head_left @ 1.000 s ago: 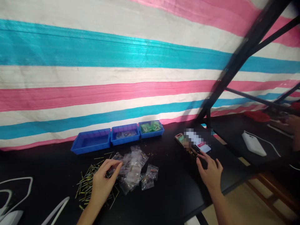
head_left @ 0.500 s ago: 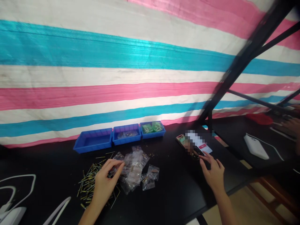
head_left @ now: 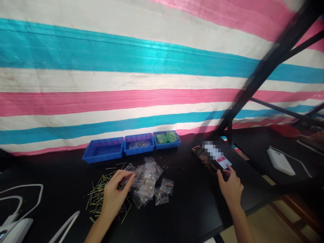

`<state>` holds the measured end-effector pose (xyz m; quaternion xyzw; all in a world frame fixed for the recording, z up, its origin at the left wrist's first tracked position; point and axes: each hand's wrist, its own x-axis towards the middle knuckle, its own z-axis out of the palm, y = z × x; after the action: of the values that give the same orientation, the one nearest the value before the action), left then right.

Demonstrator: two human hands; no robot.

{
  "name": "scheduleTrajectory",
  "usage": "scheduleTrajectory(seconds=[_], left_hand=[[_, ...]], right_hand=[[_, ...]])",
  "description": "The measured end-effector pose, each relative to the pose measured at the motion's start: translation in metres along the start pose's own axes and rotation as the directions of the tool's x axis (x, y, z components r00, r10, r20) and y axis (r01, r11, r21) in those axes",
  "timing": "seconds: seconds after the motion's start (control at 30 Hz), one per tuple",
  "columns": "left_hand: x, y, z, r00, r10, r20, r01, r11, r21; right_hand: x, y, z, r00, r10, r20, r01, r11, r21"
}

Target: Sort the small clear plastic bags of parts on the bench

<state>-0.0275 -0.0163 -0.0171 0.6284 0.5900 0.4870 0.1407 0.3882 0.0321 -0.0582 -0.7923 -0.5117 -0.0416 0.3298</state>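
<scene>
My left hand (head_left: 115, 190) is over the left side of a heap of small clear plastic bags (head_left: 148, 179). Its thumb and forefinger come together at the bags' edge; whatever is between the tips is too small to make out. Beneath and left of that hand lies a loose pile of thin brass-coloured and silvery metal pins (head_left: 97, 194). Two filled bags (head_left: 163, 192) lie just right of the heap. My right hand (head_left: 231, 187) has thumb and forefinger apart at the near end of a phone (head_left: 224, 162) with a lit screen, partly blurred out.
Three blue bins (head_left: 103, 150) stand in a row at the back; the middle holds clear bags, the right one green packets (head_left: 165, 137). White cables and a white device (head_left: 16, 233) are at left. A white power bank (head_left: 280, 161) lies on the right-hand table, beyond a black frame post (head_left: 253, 81).
My right hand's fingers have curled in a little at the phone's near end. The left hand stays at the bags. The whole view has shifted slightly.
</scene>
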Motion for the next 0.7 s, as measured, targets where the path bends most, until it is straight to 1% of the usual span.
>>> scheduleTrajectory(seconds=[0.1,0.27,0.37,0.47,0.53,0.6,0.63,0.7], left_hand=[[0.0,0.001,0.0,1.0,-0.012,0.004,0.012,1.0,0.0],[0.0,0.005,-0.002,1.0,-0.022,0.002,0.022,1.0,0.008],[0.001,0.008,-0.003,1.0,-0.023,-0.017,0.024,1.0,0.019],[0.002,0.008,-0.002,0.999,-0.031,-0.008,0.031,1.0,0.004],[0.002,0.007,-0.002,0.999,-0.041,0.01,0.041,0.999,-0.002],[0.002,0.006,-0.002,0.998,-0.052,0.021,0.052,0.999,0.003],[0.002,0.005,-0.003,0.998,-0.058,0.021,0.058,0.998,0.005],[0.002,0.004,-0.004,0.998,-0.064,0.012,0.064,0.998,0.005]], right_hand=[[0.0,0.0,0.0,1.0,0.031,-0.004,-0.031,1.0,0.004],[0.005,-0.003,0.003,0.998,0.015,0.064,-0.015,1.0,0.002],[0.008,0.0,0.002,0.997,-0.003,0.084,0.003,1.0,-0.008],[0.012,0.005,0.0,0.998,-0.016,0.062,0.021,0.997,-0.08],[0.019,0.007,0.0,1.0,-0.013,0.011,0.014,0.99,-0.143],[0.028,0.005,0.002,0.997,-0.054,-0.05,0.045,0.985,-0.165],[0.033,0.003,0.004,0.992,-0.104,-0.072,0.091,0.984,-0.156],[0.043,-0.001,0.011,0.967,-0.238,-0.095,0.226,0.967,-0.118]])
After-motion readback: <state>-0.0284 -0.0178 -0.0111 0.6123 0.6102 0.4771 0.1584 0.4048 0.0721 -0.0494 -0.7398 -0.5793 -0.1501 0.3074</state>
